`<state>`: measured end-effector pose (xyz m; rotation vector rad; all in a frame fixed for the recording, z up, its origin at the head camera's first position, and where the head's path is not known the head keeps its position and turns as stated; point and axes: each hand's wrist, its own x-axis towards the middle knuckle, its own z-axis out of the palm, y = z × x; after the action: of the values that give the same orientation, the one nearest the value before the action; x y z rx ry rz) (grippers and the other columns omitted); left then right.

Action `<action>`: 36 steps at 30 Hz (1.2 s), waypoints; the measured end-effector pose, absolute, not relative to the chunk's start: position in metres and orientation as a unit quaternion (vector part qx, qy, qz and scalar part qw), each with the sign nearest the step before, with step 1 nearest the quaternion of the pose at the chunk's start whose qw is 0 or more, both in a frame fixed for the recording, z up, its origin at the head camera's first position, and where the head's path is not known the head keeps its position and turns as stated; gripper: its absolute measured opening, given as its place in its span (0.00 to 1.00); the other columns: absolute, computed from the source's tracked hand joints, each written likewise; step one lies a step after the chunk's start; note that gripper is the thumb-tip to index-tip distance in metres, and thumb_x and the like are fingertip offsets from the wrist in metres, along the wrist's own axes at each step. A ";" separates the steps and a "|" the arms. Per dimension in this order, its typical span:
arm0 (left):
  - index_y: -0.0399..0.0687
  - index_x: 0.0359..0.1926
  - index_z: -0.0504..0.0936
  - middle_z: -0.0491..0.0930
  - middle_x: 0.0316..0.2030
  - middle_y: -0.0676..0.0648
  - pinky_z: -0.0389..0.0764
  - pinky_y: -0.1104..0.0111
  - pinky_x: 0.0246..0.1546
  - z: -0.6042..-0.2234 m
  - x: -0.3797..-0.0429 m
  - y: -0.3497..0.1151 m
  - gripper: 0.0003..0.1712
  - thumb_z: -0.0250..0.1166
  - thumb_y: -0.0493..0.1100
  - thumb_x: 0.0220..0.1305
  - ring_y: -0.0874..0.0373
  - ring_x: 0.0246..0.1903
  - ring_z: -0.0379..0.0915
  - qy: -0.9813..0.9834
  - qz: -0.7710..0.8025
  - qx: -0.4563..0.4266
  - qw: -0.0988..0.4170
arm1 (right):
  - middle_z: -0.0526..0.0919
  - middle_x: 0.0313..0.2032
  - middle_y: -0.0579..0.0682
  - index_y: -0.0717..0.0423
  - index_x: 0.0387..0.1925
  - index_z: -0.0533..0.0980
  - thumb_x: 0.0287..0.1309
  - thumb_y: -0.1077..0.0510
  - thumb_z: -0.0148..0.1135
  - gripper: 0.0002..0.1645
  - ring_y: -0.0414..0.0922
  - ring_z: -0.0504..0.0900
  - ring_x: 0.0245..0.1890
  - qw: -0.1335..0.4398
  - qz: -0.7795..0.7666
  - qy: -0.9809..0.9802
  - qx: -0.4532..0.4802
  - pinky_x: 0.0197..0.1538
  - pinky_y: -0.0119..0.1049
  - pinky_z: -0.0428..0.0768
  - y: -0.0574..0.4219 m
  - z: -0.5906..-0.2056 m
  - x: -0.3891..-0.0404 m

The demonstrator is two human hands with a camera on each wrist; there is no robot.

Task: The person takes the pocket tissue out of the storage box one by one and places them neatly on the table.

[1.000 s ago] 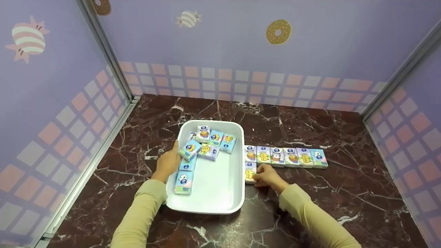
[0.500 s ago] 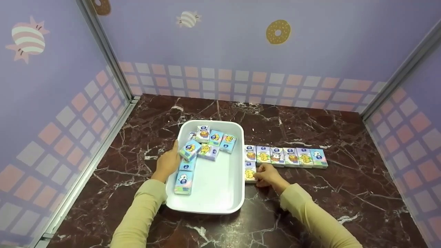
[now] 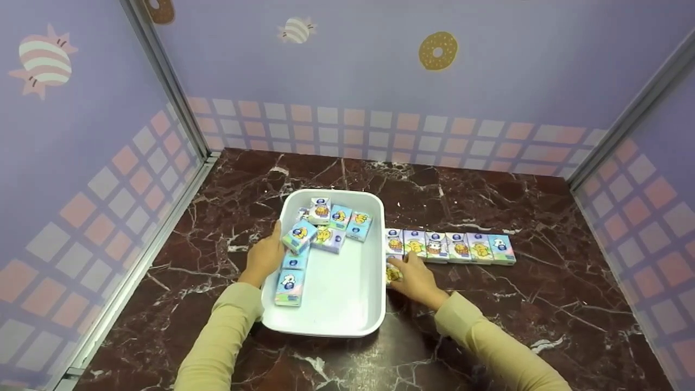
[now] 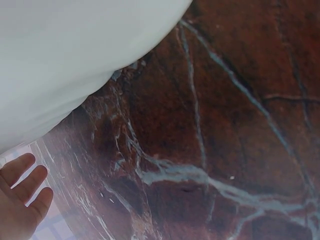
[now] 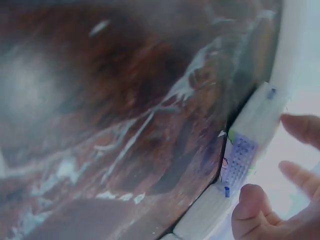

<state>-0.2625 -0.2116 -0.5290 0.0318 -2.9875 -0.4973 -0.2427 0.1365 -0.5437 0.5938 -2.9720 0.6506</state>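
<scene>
In the head view, my left hand [image 3: 264, 258] lies against the left side of a white tray [image 3: 326, 317]. In the left wrist view its fingers [image 4: 31, 185] are extended beside the tray's outer wall. My right hand [image 3: 415, 279] is over a pocket tissue pack [image 3: 393, 273] lying against the tray's right side. The right wrist view has its fingers [image 5: 300, 175] spread and its thumb near the packs, without a clear grip. Behind that pack, a row of several tissue packs [image 3: 459, 248] runs rightward. Inside the tray lie several more tissue packs [image 3: 328, 239], some overlapping.
The tabletop [image 3: 516, 326] is dark red marble with white veins. Patterned purple panels [image 3: 369, 70] stand at the back and both sides. A metal frame edge [image 3: 119, 288] runs along the left.
My right hand has shifted slightly left and up, from the near pack's right edge to over it. The left hand, tray and row look nearly the same.
</scene>
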 end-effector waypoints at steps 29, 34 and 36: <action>0.41 0.65 0.55 0.78 0.31 0.34 0.72 0.51 0.28 -0.530 -0.262 -0.211 0.30 0.44 0.42 0.62 0.42 0.24 0.73 -0.983 -0.173 0.011 0.060 | 0.69 0.32 0.59 0.49 0.53 0.72 0.36 0.57 0.66 0.34 0.48 0.70 0.22 -0.003 0.157 -0.959 0.237 0.22 0.43 0.70 0.138 -0.523 -0.252; 0.42 0.65 0.55 0.78 0.29 0.34 0.72 0.52 0.26 -0.530 -0.263 -0.211 0.29 0.44 0.42 0.63 0.43 0.22 0.73 -0.983 -0.172 0.015 0.062 | 0.71 0.34 0.58 0.55 0.50 0.72 0.37 0.61 0.62 0.30 0.49 0.72 0.24 0.009 0.207 -0.955 0.214 0.27 0.43 0.73 0.132 -0.498 -0.261; 0.42 0.65 0.55 0.78 0.28 0.34 0.72 0.52 0.26 -0.530 -0.263 -0.210 0.29 0.44 0.42 0.63 0.42 0.22 0.73 -0.983 -0.173 0.015 0.062 | 0.71 0.35 0.57 0.55 0.49 0.73 0.40 0.60 0.62 0.27 0.50 0.73 0.27 0.005 0.232 -0.951 0.205 0.30 0.44 0.74 0.128 -0.489 -0.264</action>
<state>-0.2628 -0.2104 -0.5300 0.0461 -2.9722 -0.5221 -0.2637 0.1276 -0.4887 0.6433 -2.9767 0.7277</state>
